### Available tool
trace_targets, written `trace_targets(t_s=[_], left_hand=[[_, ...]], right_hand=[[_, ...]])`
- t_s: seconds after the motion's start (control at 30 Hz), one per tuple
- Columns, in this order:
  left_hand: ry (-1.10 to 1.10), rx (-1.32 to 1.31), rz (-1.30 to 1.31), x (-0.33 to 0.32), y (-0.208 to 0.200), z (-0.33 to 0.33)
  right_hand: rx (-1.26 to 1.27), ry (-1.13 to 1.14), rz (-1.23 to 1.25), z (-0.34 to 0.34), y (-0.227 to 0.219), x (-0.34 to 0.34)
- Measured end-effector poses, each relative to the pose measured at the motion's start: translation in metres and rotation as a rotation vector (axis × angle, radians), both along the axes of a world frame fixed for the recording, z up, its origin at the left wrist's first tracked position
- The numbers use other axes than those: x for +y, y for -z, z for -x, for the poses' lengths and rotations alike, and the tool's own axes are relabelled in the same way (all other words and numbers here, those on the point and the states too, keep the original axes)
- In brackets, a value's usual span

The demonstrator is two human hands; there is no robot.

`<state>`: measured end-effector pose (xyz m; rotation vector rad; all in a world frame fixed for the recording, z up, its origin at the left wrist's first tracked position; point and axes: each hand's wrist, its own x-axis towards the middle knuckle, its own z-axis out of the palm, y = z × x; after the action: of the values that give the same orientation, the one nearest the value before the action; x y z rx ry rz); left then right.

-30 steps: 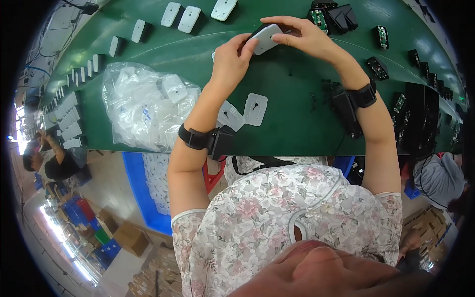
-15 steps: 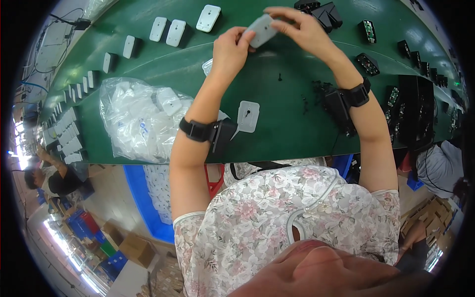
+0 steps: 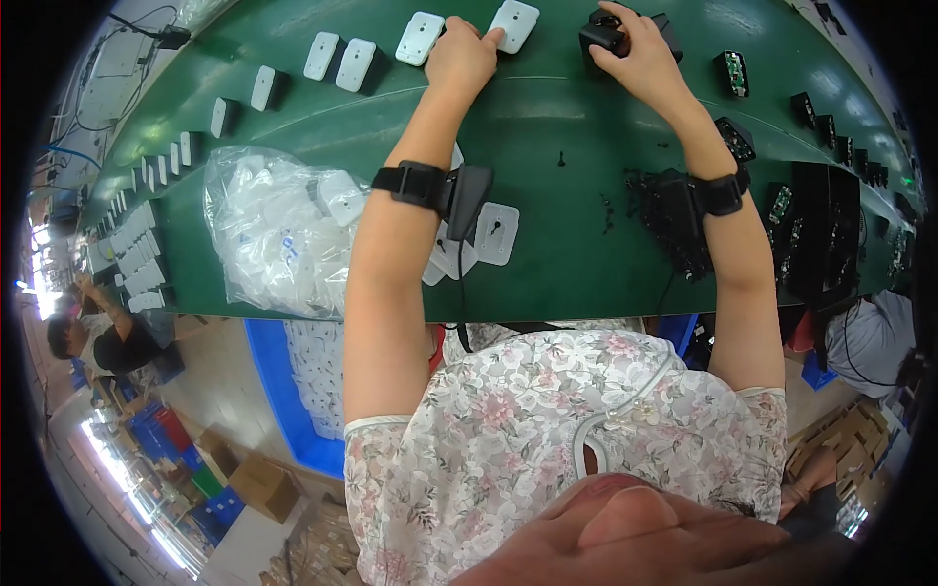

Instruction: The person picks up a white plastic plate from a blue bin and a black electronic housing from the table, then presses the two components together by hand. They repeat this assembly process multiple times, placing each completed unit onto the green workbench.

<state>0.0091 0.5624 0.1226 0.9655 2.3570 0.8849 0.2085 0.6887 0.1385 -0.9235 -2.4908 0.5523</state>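
The left hand (image 3: pixel 464 57) is at the far part of the green desk (image 3: pixel 572 269), between two white-faced units. Its thumb touches the near left edge of the right-hand unit (image 3: pixel 515 26); the other fingers are bent. Whether they pinch this unit cannot be told from this view. The second unit (image 3: pixel 420 37) stands just beside the fingers on the left. A row of units (image 3: pixel 322 56) extends from there toward the left edge of the desk.

The right hand (image 3: pixel 640 51) is well apart from the left and pinches a black housing (image 3: pixel 606 39) between thumb and fingers. More black housings (image 3: pixel 669 37) lie under and beside this hand. A housing with a green circuit board (image 3: pixel 735 73) lies to the right, near the hand.

White covers (image 3: pixel 497 234) lie between the forearms, partly overlapping. A clear bag (image 3: pixel 278 234) of white parts rests left of the left forearm. A pile of small black parts (image 3: pixel 660 210) lies by the right forearm, partly hidden by the black wrist device (image 3: pixel 718 193). One small black piece (image 3: pixel 562 158) lies alone, midway between the forearms.
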Motion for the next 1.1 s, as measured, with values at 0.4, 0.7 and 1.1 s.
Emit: trace_targets(t_s=[0.4, 0.7, 1.1], left_hand=[[0.110, 0.731, 0.112, -0.142, 0.000, -0.036], [0.487, 0.644, -0.282, -0.119, 0.018, -0.047], [0.417, 0.519, -0.163, -0.165, -0.018, -0.063]], right_hand=[[-0.051, -0.118, 0.161, -0.052, 0.004, -0.031], [0.058, -0.232, 0.037, -0.040, 0.006, -0.042], [0.063, -0.304, 0.001, -0.022, -0.004, -0.055]])
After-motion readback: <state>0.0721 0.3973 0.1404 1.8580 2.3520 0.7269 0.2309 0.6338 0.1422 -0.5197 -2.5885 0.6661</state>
